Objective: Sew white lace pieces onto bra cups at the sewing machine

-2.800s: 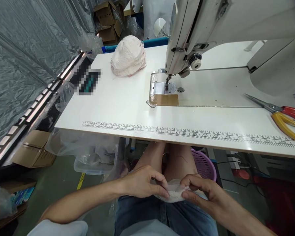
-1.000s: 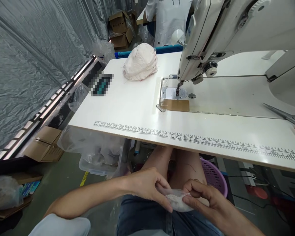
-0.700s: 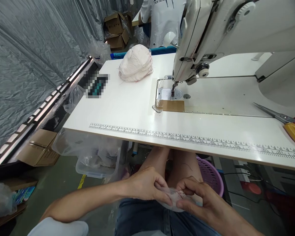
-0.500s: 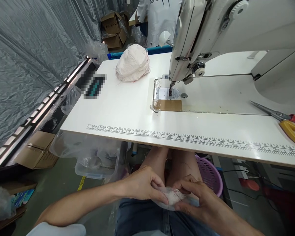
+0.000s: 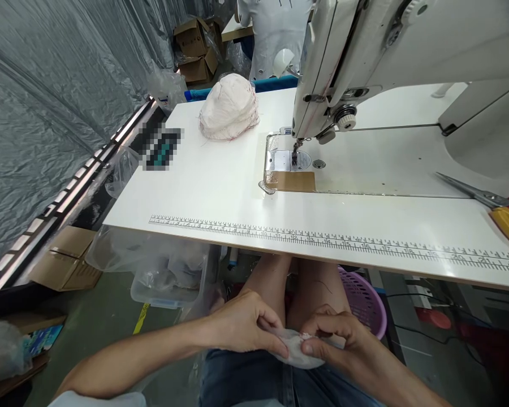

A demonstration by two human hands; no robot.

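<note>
At the far left, crinkled silver sheeting [image 5: 68, 85] hangs as a wall, and low in front of it a stuffed clear plastic bag [image 5: 2, 347] lies near a brown cardboard carton [image 5: 65, 260]. Next comes a translucent plastic bin [image 5: 165, 297] with clear bags in it, under the near left edge of a white sewing table [image 5: 195, 181]. An inch-style scale [image 5: 280, 233] is printed along the table's front edge. Towards its back edge sits a rounded stack of cream fabric pieces [image 5: 229, 107] with reddish thread along the rims.

Below the table edge, the left hand [image 5: 246, 323] pinches the left side of a sheer white fabric piece [image 5: 299, 353] between thumb and forefinger. That piece is held above the lap of blue denim shorts [image 5: 241, 376], between the two hands. Beyond the table is a person in a white shirt [image 5: 275, 39]; nearer, the machine's presser foot [image 5: 294, 158] stands behind a strip of tan tape [image 5: 294, 181]. The right hand [image 5: 339, 336] grips the fabric's right side, thumb on its face, reddish threads beside the thumb tip. Just past it is a purple perforated basket [image 5: 367, 299]. Overhead stretches the white sewing machine [image 5: 407, 62], and at the far right lie scissors [image 5: 487, 198] with red and yellow handles.
</note>
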